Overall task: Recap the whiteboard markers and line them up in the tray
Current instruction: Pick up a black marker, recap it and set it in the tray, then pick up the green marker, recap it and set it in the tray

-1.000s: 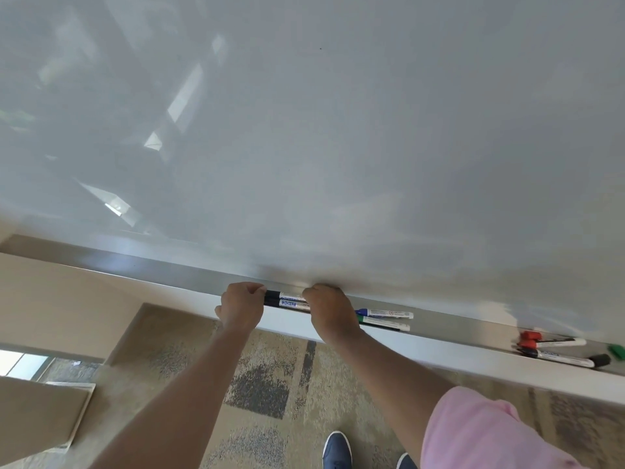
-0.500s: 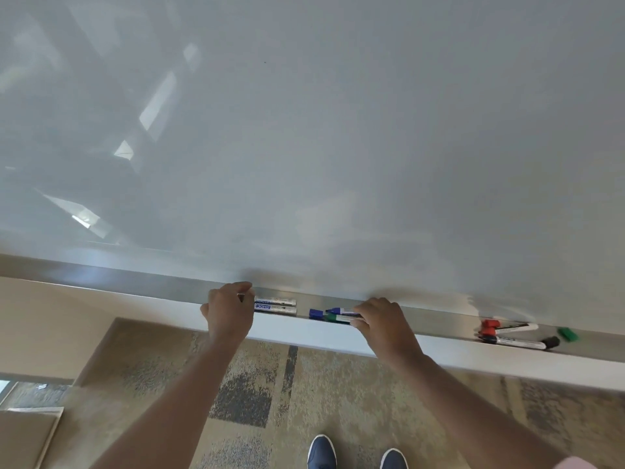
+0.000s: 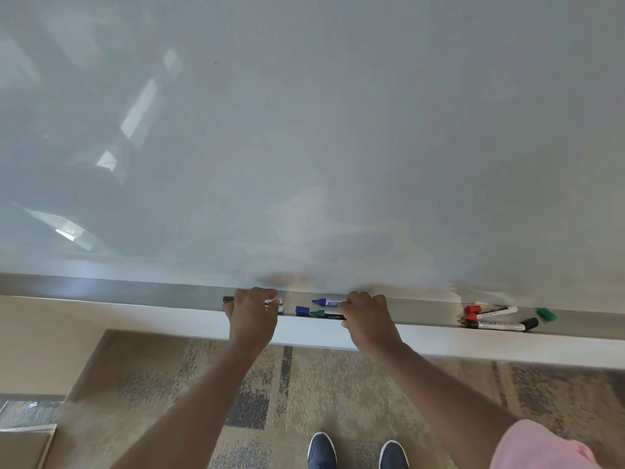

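Below the whiteboard runs a metal tray [image 3: 135,292]. My left hand [image 3: 252,316] curls over two white markers [image 3: 279,302] lying side by side; a black cap [image 3: 228,299] shows left of the hand. My right hand [image 3: 365,316] covers the right ends of a blue marker [image 3: 326,302] and a green-ended marker [image 3: 323,313]. Just left of these lies a loose blue cap [image 3: 302,310]. Farther right rest a red-capped marker [image 3: 490,311], a marker with a black end [image 3: 500,325] and a loose green cap [image 3: 545,314].
The whiteboard [image 3: 338,130] fills the upper view. Patterned carpet [image 3: 236,384] and my two blue shoes [image 3: 321,451] are below. A beige wall [image 3: 50,350] and a flat object on the floor [image 3: 23,431] are at the lower left.
My right hand drew the blue and green markers rightward, away from the left pair, baring a loose blue cap. My left hand slid right along its pair, uncovering the black cap.
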Demonstrator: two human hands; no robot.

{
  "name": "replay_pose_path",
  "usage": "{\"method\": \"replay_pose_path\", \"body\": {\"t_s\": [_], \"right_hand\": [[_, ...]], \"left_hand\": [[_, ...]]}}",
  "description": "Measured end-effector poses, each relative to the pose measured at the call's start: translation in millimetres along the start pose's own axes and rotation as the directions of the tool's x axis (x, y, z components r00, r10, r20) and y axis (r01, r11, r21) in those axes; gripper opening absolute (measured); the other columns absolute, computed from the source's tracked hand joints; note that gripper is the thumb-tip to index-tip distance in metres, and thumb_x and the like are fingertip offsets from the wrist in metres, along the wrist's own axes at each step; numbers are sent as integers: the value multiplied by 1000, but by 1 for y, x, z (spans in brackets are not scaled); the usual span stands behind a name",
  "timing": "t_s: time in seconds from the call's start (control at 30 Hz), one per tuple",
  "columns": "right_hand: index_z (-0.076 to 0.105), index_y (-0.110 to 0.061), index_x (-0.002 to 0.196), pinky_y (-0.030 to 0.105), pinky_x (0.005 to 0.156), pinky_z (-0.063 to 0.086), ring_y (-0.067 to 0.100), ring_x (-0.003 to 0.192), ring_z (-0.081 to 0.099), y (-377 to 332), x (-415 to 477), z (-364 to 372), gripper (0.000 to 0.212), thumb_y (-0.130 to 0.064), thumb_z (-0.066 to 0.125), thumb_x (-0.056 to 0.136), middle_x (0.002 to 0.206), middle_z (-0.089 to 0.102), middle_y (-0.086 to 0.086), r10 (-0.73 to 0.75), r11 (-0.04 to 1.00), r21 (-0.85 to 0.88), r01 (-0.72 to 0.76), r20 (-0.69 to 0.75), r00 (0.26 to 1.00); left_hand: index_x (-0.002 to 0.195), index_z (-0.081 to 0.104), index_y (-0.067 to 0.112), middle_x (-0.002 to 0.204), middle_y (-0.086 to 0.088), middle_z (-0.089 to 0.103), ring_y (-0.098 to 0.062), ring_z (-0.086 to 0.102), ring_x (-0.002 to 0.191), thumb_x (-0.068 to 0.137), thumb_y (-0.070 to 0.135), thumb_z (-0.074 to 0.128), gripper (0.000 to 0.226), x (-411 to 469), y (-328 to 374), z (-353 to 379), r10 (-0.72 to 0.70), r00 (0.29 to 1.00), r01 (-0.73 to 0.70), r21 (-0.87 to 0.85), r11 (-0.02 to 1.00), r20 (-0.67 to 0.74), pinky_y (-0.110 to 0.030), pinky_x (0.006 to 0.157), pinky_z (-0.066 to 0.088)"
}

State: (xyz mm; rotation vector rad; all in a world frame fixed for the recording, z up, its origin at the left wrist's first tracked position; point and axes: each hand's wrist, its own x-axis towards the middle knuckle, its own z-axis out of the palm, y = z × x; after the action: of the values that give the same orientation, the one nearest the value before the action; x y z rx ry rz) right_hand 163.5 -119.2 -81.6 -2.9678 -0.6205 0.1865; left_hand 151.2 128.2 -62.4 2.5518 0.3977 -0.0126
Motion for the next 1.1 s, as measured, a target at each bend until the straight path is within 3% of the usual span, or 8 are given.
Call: {"method": "replay_pose_path", "body": {"t_s": [0.17,0.37,0.47,0.77,0.9,1.0,1.1], "right_hand": [[61,-18,97,40,74,42,27,87,62,0,-2,2,34,-18,86,75,92,65,0,43,997,65,-41,-44,998],[57,-24,97,38,80,34,21,90,57,11,-13,2,24,-17,77,86,94,64,-8,125,966,235,-105,-74,989],[61,-26,95,36,78,31,18,87,57,21,-25,-5,20,-19,77,86,92,63,-11,186,937,327,-125,-162,969],[64,-26,98,39,80,37,19,84,62,86,-84,-46,19,-11,69,88,90,66,-12,413,835,515,-194,-353,840],[66,-21,101,46,84,51,18,86,69,137,-123,-65,19,-6,69,90,95,70,-9,530,749,626,-218,-368,764],[65,-25,102,30,82,55,3,83,70,174,-151,-79,19,-9,71,92,95,71,-10,601,687,694,-215,-377,704],[65,-23,105,14,82,46,-6,90,63,212,-178,-88,18,-11,71,92,96,72,-11,640,695,675,-247,-425,640]], "left_hand": [[121,78,22,122,2,77,-25,51,128,99,21,68,24,0,4,5,5,1000,-5,5,1000,8,-46,102,29],[120,78,23,123,4,77,-23,52,126,99,16,67,24,1,8,11,13,1000,-13,-38,999,3,-41,97,26],[119,78,24,122,4,77,-23,56,125,100,17,66,23,-2,20,17,34,999,-33,-71,997,12,-46,104,30],[113,80,25,112,6,80,-23,69,106,98,17,69,19,-37,112,77,192,977,-172,-204,964,88,-48,104,44],[109,80,28,109,5,80,-24,67,105,99,22,67,17,-62,177,118,286,948,-248,-239,939,142,-42,98,40],[112,79,28,111,5,79,-23,67,107,98,25,68,18,-78,228,147,376,907,-322,-264,909,188,-47,101,48],[107,79,30,105,6,78,-23,67,103,97,24,68,16,-92,282,173,458,861,-389,-296,873,221,-46,93,53]]}}
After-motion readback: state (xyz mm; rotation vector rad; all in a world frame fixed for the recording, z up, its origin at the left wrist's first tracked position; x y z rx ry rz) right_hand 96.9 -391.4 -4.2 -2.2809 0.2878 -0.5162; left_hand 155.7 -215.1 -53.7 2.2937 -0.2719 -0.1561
